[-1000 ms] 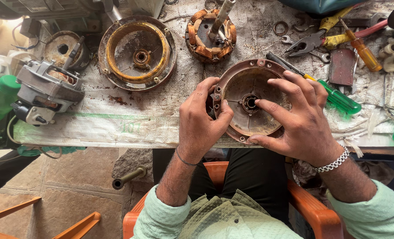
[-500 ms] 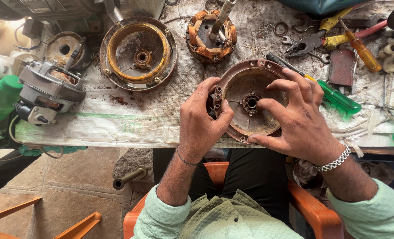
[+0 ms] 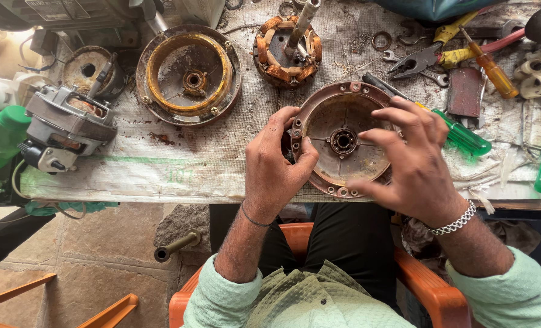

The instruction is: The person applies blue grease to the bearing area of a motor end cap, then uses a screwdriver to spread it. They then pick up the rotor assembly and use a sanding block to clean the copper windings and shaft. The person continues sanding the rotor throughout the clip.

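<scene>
Lying flat near the front edge of the bench (image 3: 161, 176): a round, rusty motor end cover (image 3: 342, 141), open face turned up toward the camera, bearing seat at the centre. Being a disc, showing no long axis in plan; its axis pointing straight up off the bench.

Gripping the cover's left rim: left hand (image 3: 276, 167), fingers curled narrowly around the edge, thumb pressing in from the near side. Hovering over the cover's right half: right hand (image 3: 413, 161), fingers spread wide and bent, fingertips reaching the rim and the inner face; whether pinching anything, impossible to tell. Showing a metal chain bracelet (image 3: 456, 222) on that wrist.

Sitting just behind the cover: a copper-wound stator (image 3: 287, 50) with a shaft tilting up and to the right. Lying to the left of that: a second round housing (image 3: 188, 74), also open side up. Poking out from under the right hand: a green-handled screwdriver (image 3: 462, 136), long axis running from upper left to lower right, handle at the lower right. Resting at the far right of the bench: pliers (image 3: 419, 61) and an orange-handled screwdriver (image 3: 492, 71). Standing at the left end: a small grey motor (image 3: 67, 124).
</scene>
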### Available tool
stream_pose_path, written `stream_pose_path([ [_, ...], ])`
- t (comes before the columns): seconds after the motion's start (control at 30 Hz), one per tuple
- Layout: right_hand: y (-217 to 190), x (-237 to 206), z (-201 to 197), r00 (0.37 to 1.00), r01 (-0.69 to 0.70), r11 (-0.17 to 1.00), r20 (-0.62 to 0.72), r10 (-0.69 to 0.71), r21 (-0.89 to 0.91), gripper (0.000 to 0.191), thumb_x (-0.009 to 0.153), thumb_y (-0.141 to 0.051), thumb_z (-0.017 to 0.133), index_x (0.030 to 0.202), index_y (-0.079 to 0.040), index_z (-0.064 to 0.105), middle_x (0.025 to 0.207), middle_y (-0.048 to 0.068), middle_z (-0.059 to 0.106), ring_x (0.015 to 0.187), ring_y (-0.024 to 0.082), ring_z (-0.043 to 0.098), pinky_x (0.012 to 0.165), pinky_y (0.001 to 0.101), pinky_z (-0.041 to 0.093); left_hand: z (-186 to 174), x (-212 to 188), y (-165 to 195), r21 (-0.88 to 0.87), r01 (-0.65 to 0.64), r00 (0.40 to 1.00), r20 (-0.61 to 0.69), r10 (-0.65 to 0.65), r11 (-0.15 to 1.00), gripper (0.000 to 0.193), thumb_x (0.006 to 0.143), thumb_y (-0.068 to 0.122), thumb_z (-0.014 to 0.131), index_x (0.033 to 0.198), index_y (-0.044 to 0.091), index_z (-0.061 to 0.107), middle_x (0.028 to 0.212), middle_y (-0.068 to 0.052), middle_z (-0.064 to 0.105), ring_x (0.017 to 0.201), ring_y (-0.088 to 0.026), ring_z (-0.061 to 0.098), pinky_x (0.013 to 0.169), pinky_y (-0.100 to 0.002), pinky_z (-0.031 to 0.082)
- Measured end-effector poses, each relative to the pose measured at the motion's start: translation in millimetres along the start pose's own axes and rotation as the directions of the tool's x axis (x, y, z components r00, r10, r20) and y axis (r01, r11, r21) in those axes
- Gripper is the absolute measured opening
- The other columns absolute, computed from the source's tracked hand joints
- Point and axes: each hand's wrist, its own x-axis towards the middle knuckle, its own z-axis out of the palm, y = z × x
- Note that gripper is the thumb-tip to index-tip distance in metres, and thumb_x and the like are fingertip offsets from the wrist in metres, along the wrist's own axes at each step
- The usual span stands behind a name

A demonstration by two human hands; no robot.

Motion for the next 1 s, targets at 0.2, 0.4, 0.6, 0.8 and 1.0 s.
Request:
stream_pose_path([
  [0.2,6.3,-14.0,2.2,0.945,-0.225,0.972,-0.23,0.234,0.067,0.026,0.112,-0.026,0.078,0.102,-0.007,0.063,0.121,0.007,0.071,0.134,0.027,0.059,0.116,0.0407,0.039,0.7,0.1,-1.1,0.026,0.01,1.0,0.002,-0.01,1.0,0.046,0.089,0.007,0.069,0.133,-0.001,0.057,0.111,-0.018,0.073,0.095,-0.023,0.079,0.079,-0.034,0.063],
  [0.4,-0.3,-12.7,-5.1,0.922,-0.266,0.962,-0.276,0.271,0.055,0.023,0.108,-0.029,0.075,0.114,-0.007,0.074,0.123,0.011,0.069,0.13,0.03,0.061,0.114,0.0433,0.042,0.3,0.5,-0.9,0.033,0.01,1.0,0.006,-0.01,0.999,0.046,0.09,0.008,0.069,0.133,0.0,0.057,0.11,-0.018,0.074,0.093,-0.022,0.079,0.078,-0.033,0.063],
  [0.6,-3.5,0.9,-4.4,0.985,-0.149,0.987,-0.102,0.142,-0.066,0.04,0.103,-0.043,0.061,0.124,-0.012,0.077,0.157,0.02,0.049,0.15,0.037,0.03,0.124,0.0534,0.021,0.3,1.1,0.3,0.018,0.036,0.999,0.011,-0.036,0.999,0.045,0.09,0.008,0.069,0.133,0.001,0.057,0.108,-0.017,0.074,0.091,-0.022,0.079,0.077,-0.033,0.063],
  [0.8,-11.0,0.8,-7.0,0.994,-0.092,0.994,0.058,0.095,-0.053,0.043,0.093,-0.032,0.058,0.126,-0.01,0.076,0.165,0.02,0.038,0.158,0.04,0.012,0.126,0.0568,0.012,0.0,-0.1,1.0,0.013,-0.016,1.0,-0.015,0.016,1.0,0.047,0.089,0.006,0.069,0.134,-0.001,0.056,0.111,-0.018,0.074,0.096,-0.023,0.079,0.08,-0.034,0.065],
  [1.0,-8.2,0.9,-12.6,0.992,-0.114,0.993,0.044,0.115,-0.01,0.039,0.086,-0.032,0.059,0.117,-0.016,0.077,0.159,0.01,0.043,0.16,0.034,0.016,0.128,0.0534,0.013,0.8,0.8,-0.7,0.026,0.024,1.0,0.015,-0.025,0.999,0.046,0.089,0.007,0.069,0.133,0.0,0.057,0.109,-0.019,0.074,0.091,-0.022,0.079,0.075,-0.033,0.063],
])
